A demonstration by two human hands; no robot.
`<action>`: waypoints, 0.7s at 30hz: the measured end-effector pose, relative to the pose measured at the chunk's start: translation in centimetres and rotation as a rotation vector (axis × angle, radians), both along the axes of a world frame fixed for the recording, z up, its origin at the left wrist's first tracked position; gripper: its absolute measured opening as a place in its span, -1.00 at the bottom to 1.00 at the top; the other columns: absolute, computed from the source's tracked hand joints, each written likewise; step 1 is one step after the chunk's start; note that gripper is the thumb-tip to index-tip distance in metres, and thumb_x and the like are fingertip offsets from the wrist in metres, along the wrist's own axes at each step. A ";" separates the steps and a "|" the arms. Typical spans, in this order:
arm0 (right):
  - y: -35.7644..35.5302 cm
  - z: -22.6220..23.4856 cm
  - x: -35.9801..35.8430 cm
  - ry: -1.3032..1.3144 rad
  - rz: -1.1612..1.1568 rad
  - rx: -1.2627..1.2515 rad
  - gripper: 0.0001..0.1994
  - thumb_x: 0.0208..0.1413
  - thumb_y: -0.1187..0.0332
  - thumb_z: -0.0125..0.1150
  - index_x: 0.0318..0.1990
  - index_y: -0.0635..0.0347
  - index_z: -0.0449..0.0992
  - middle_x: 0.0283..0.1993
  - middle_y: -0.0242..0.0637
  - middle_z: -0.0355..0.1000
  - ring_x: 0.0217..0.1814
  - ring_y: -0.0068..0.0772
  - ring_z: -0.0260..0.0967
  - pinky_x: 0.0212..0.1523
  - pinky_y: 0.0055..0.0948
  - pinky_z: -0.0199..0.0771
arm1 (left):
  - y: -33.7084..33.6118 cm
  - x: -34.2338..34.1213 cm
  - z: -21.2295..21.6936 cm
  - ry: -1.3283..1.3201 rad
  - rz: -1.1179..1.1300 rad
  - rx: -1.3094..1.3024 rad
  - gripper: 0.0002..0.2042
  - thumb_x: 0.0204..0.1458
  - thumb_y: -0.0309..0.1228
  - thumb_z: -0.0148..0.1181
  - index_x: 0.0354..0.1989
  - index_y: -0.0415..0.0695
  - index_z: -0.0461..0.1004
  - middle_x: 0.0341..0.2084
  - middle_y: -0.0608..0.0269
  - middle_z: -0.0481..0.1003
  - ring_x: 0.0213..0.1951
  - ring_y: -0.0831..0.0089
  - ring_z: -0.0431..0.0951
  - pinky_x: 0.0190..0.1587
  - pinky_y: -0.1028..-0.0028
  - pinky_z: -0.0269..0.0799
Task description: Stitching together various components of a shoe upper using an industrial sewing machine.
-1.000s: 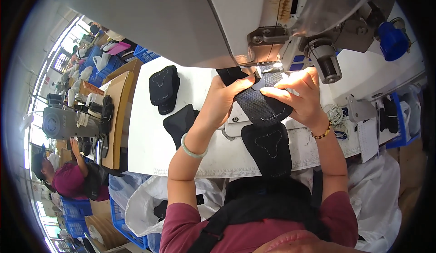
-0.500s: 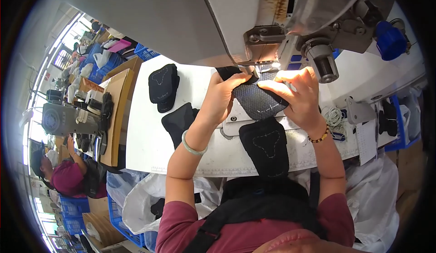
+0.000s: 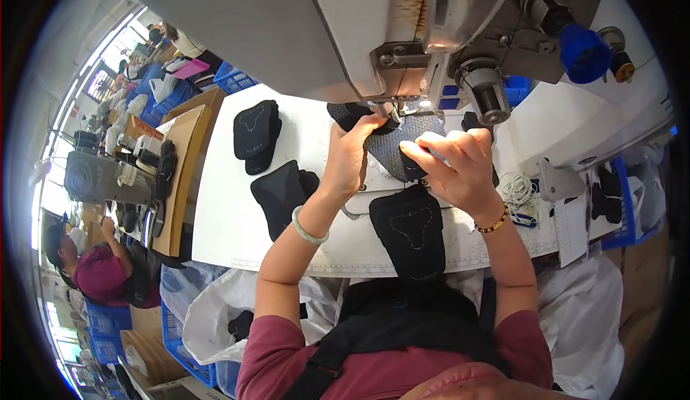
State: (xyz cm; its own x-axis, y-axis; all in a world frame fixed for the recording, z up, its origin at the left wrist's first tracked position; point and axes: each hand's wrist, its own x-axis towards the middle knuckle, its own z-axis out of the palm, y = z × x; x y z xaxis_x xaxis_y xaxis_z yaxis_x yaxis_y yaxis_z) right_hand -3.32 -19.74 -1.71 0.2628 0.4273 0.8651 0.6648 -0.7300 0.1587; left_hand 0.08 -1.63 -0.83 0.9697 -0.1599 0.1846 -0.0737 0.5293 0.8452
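A dark mesh fabric piece [image 3: 392, 148] lies under the head of a grey sewing machine [image 3: 402, 55]. My left hand [image 3: 352, 159] presses its left edge near the needle. My right hand [image 3: 453, 166] rests on its right side, fingers spread and pinching the fabric. A finished black padded piece with light stitching [image 3: 413, 231] lies just below my hands, hanging over the front edge of the white table [image 3: 223, 220]. A green bangle is on my left wrist and a beaded bracelet on my right.
Two stacks of black padded pieces [image 3: 256, 134] [image 3: 284, 191] lie on the table to the left. Blue crates [image 3: 622, 199] stand at the right, white bags below the table. Another person in a maroon top [image 3: 97, 270] works at a machine [image 3: 100, 177] far left.
The view has moved closer to the machine. Both hands have pushed the mesh piece a little further up under the needle; the padded piece has slid slightly toward the table's edge.
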 end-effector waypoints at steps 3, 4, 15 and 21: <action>-0.1 0.2 -0.1 0.010 -0.003 0.002 -0.56 -0.35 0.50 0.21 -0.18 -0.13 0.58 -0.18 -0.65 0.39 -0.28 -0.52 0.19 -0.18 -0.44 0.08 | -0.2 0.0 0.0 0.020 0.013 -0.041 -0.87 0.06 -0.57 0.02 -0.31 -0.31 0.51 -0.37 0.27 0.52 -0.30 0.57 0.49 -0.19 0.55 0.38; -0.1 0.2 -0.2 0.028 -0.008 0.006 -0.58 -0.32 0.51 0.20 -0.18 -0.12 0.57 -0.18 -0.65 0.39 -0.29 -0.53 0.19 -0.18 -0.45 0.08 | -0.2 -0.1 0.1 0.031 -0.007 -0.053 -0.86 0.06 -0.56 0.02 -0.30 -0.31 0.51 -0.37 0.27 0.52 -0.30 0.56 0.49 -0.19 0.55 0.38; -0.5 0.5 0.0 0.040 -0.003 0.074 -0.60 -0.28 0.55 0.17 -0.18 -0.08 0.56 -0.20 -0.63 0.40 -0.33 -0.53 0.20 -0.19 -0.45 0.08 | -1.7 -1.1 -0.8 -0.048 0.173 -0.065 -0.85 0.05 -0.55 -0.01 -0.31 -0.34 0.49 -0.33 0.28 0.50 -0.22 0.54 0.45 -0.05 0.54 0.29; -0.8 0.5 0.4 0.020 -0.039 0.084 -0.61 -0.22 0.60 0.14 -0.18 -0.06 0.55 -0.20 -0.60 0.43 -0.33 -0.53 0.22 -0.23 -0.46 0.08 | -2.8 -1.7 -0.5 -0.045 0.290 -0.107 -0.84 0.05 -0.55 -0.02 -0.27 -0.32 0.48 -0.28 0.28 0.49 -0.18 0.53 0.45 -0.01 0.53 0.28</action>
State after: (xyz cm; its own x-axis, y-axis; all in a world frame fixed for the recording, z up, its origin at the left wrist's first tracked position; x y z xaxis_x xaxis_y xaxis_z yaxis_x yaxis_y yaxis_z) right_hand -2.92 -20.58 -1.17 0.2957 0.3423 0.8918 0.6378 -0.7657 0.0825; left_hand -1.67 -4.47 -1.34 0.9625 0.1447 0.2294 -0.2706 0.5666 0.7782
